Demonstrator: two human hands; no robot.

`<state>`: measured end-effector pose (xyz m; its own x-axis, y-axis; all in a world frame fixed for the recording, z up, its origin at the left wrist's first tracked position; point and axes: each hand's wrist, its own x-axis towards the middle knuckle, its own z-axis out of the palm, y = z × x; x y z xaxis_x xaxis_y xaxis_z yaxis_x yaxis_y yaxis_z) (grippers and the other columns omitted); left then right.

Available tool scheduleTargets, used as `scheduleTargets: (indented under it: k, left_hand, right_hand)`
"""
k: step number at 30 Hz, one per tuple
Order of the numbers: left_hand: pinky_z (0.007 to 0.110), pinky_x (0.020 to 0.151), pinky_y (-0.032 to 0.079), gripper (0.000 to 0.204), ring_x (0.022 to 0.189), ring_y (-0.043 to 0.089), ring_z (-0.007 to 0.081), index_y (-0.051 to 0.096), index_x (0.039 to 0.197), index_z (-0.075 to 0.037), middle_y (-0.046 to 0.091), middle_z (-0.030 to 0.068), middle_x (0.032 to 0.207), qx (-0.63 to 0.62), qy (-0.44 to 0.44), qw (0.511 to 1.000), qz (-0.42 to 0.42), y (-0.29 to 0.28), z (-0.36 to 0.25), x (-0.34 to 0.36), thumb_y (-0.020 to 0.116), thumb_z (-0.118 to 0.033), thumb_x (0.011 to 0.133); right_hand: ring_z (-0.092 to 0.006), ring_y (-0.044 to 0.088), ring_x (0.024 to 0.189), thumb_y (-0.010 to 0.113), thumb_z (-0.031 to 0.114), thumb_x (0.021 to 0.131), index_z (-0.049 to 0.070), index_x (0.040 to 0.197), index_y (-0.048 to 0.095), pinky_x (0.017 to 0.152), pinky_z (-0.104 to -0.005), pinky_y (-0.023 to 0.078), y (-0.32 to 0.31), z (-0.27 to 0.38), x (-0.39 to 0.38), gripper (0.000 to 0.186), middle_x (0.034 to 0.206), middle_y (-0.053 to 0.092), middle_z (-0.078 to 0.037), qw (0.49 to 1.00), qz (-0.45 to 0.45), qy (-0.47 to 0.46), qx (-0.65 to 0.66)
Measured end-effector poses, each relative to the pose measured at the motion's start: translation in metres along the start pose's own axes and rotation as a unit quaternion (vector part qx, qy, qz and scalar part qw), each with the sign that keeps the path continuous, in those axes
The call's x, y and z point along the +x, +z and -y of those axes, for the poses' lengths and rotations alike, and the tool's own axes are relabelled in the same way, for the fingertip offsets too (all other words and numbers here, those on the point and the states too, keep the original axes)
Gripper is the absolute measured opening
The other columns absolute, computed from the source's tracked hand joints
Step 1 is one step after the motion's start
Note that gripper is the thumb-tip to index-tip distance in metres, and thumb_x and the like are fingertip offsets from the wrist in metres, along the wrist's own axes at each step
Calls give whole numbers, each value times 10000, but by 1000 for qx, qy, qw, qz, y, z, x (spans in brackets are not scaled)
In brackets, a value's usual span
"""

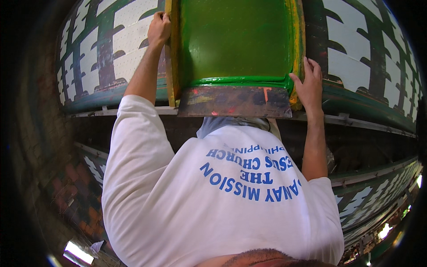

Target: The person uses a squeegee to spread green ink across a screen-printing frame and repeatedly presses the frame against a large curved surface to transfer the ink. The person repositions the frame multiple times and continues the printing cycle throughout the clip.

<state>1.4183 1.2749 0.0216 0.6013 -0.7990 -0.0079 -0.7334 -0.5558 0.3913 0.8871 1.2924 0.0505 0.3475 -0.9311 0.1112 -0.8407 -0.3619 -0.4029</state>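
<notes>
A screen frame with a translucent green mesh and yellow-stained wooden sides fills the upper middle, with a paint-stained dark strip along its near end. Green ink lines the mesh's near and right edges. My left hand is closed on the frame's left side, high up. At the right side, lower down, my right hand holds the frame, thumb toward the mesh and fingers bent at the outer edge. My forearms and white-sleeved arms reach up to it from below.
A long dark green table runs across the view, bearing several pale cut-out shaped pieces on both sides of the frame. A metal rail follows its near edge. Further tables with similar pieces show below right and left, beside a tiled floor.
</notes>
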Motion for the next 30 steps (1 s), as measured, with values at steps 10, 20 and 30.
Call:
scheduleTargets:
  k: [10,20,30]
  left_hand:
    - [495,1018,504,482,1211,659,416,613,1350,-97,713,219,1264,-31,5,999,-7,2,-2,-3,474,-438,1038]
    - [489,1069,490,507,1247,637,396,633,1369,-99,693,210,1284,-103,-8,995,-8,0,0,-7,480,-443,1029]
    - [516,1059,450,439,1195,577,448,677,1229,-43,675,237,1242,-234,68,970,-18,28,31,22,369,-327,1096]
  right_hand:
    - [-335,597,1279,785,136,833,30,1318,666,1069,-452,507,9,138,-35,511,1317,656,-156,873,373,-286,127]
    - [-313,654,1212,732,-58,682,16,1259,679,1003,-404,550,26,174,-57,584,1297,681,-133,957,210,-197,-17]
    - [-323,730,1044,716,3,811,100,1220,718,893,-422,609,69,182,48,421,1130,742,-110,973,110,-168,-118]
